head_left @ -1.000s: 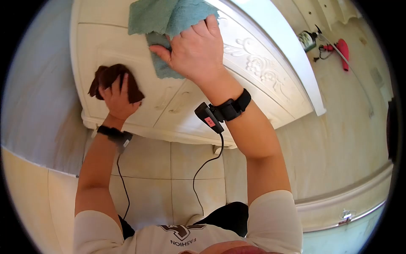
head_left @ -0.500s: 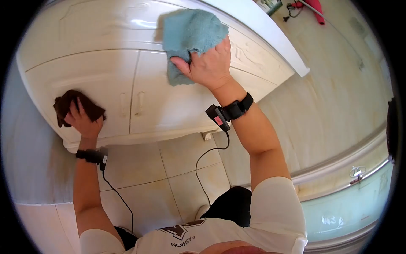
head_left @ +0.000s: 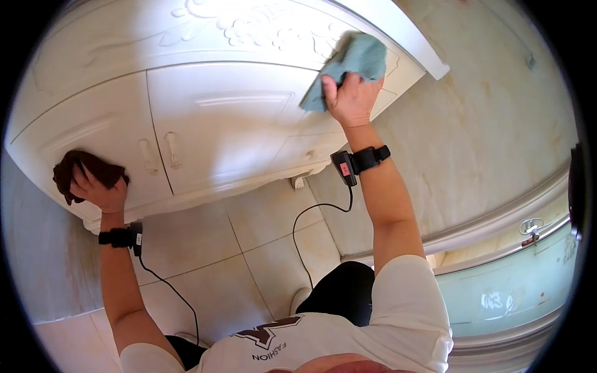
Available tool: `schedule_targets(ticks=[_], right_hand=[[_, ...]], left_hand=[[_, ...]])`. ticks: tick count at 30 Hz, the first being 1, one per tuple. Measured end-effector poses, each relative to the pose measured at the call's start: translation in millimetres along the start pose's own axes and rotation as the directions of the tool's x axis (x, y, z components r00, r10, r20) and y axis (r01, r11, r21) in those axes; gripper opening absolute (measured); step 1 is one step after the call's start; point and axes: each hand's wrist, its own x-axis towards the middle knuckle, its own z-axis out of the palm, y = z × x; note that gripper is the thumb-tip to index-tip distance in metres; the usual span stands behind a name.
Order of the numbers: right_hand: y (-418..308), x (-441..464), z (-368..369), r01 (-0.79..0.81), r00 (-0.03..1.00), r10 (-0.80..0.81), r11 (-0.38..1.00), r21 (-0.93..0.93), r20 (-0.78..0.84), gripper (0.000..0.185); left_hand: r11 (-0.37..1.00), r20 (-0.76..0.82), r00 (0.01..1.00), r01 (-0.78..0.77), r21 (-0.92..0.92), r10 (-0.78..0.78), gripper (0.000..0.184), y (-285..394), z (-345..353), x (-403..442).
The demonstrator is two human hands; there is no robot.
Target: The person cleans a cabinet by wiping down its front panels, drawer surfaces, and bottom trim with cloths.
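Note:
My right hand [head_left: 354,102] holds a folded teal cloth [head_left: 365,55] against the right part of the white cabinet's [head_left: 224,137] front, near its upper edge. The thumb is bent over the near side of the cloth and the other fingers lie on it. At the lower left, my left hand [head_left: 101,191] grips a crumpled dark brown cloth [head_left: 107,171] against the left cabinet door. Its fingers press into the folds, and the fingertips are partly hidden. Both wrists wear black straps with small cabled devices.
Two pale door handles, a left one [head_left: 148,156] and a right one [head_left: 173,151], stick out at the middle of the cabinet. A countertop edge [head_left: 407,31] overhangs the upper right. Thin cables hang above the tiled floor [head_left: 205,230]. A glass panel [head_left: 497,301] stands at lower right.
My right hand has slid the teal cloth to the right along the cabinet front. My left hand and the brown cloth appear slightly lower and further left, and the view has shifted.

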Motion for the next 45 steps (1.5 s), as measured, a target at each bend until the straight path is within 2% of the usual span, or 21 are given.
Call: schedule_targets(ticks=[1,3,5,7,11,13,21,22,23,25,27,29,30,32,37,39,42,43,45], right_hand=[[4.0,-3.6,0.6,-0.069,0.996,0.069,0.998,0.013,-0.065,0.071],[15.4,-15.9,0.2,-0.095,0.993,0.096,0.995,0.011,-0.071,0.072],[32.2,-41.6,10.4,-0.324,0.943,0.328,0.942,-0.085,0.049,0.075],[33.1,-49.1,11.8,-0.319,0.945,0.325,0.942,-0.105,0.037,0.07],[9.0,-44.9,7.9,-0.4,0.916,0.4,0.916,-0.042,0.001,0.065],[-7.4,-42.3,6.2,-0.544,0.838,0.536,0.836,0.071,0.098,0.064],[-47.9,-37.9,-8.4,-0.497,0.868,0.491,0.851,0.169,0.077,0.064],[-50.7,-35.1,-11.2,-0.415,0.908,0.418,0.89,0.19,0.026,0.062],[-54.0,-30.7,-13.1,-0.413,0.909,0.416,0.89,0.193,0.026,0.062],[-63.1,-19.2,-16.0,-0.158,0.974,0.188,0.963,0.217,-0.126,0.058],[-74.6,-13.0,-11.2,-0.133,0.978,0.165,0.964,0.232,-0.125,0.058],[-91.4,3.5,-11.5,-0.05,0.976,0.105,0.961,0.27,-0.19,0.052],[-99.6,9.1,-11.4,-0.025,0.979,0.077,0.964,0.264,-0.189,0.042],[-121.5,16.4,-14.8,-0.043,0.993,0.078,0.938,0.345,-0.088,0.055],[-175.5,42.9,-10.5,0.044,0.996,-0.008,0.909,0.415,-0.09,0.043],[-196.4,55.1,-5.0,0.124,0.975,-0.035,0.908,0.4,-0.221,0.034],[-228.3,72.5,4.3,0.213,0.944,-0.08,0.889,0.405,-0.321,0.031],[-238.8,76.4,5.5,0.222,0.943,-0.084,0.88,0.42,-0.323,0.031],[-260.8,83.3,5.7,0.183,0.972,-0.09,0.873,0.452,-0.218,0.03]], left_hand=[[1.0,-0.003,1.0,-0.004,0.009,0.004,0.064,1.3,-0.6,1.2],[1.0,-0.007,1.0,-0.016,-0.004,0.016,0.064,0.6,0.6,0.4],[1.0,-0.012,1.0,-0.025,-0.009,0.025,0.063,0.1,0.6,0.9],[0.999,-0.038,0.999,-0.04,-0.024,0.039,0.061,3.1,-0.4,4.2],[1.0,-0.04,0.999,-0.02,-0.023,0.019,0.062,7.1,-1.6,6.7],[0.999,-0.052,0.998,-0.028,-0.039,0.026,0.062,6.0,-0.6,7.3],[0.999,-0.036,0.999,-0.02,-0.042,0.019,0.063,9.9,-3.8,10.8],[0.999,-0.035,0.999,-0.017,-0.035,0.016,0.064,8.9,-2.8,9.7],[0.999,-0.035,0.999,-0.016,-0.032,0.015,0.064,8.2,-2.3,8.5],[1.0,-0.014,1.0,-0.011,-0.028,0.011,0.065,9.4,-3.9,10.8],[1.0,-0.024,0.999,-0.028,0.008,0.028,0.066,7.3,-1.5,10.9],[0.999,-0.042,0.999,-0.027,-0.024,0.026,0.064,3.0,1.6,4.7],[0.999,-0.044,0.999,-0.027,-0.02,0.026,0.066,3.6,1.3,6.2],[1.0,-0.029,1.0,0.0,-0.017,0.0,0.067,5.0,1.3,3.7],[0.999,-0.005,0.999,0.054,-0.006,-0.054,0.073,2.0,-0.5,1.0],[0.998,0.003,0.998,0.065,0.01,-0.065,0.074,-1.9,1.8,-4.3],[0.997,0.005,0.997,0.074,0.008,-0.074,0.075,-1.9,0.3,-3.4],[0.997,0.013,0.997,0.072,0.005,-0.072,0.076,-1.9,0.5,-4.5],[0.997,-0.008,0.998,0.07,0.037,-0.07,0.076,-2.9,0.2,-4.6]])
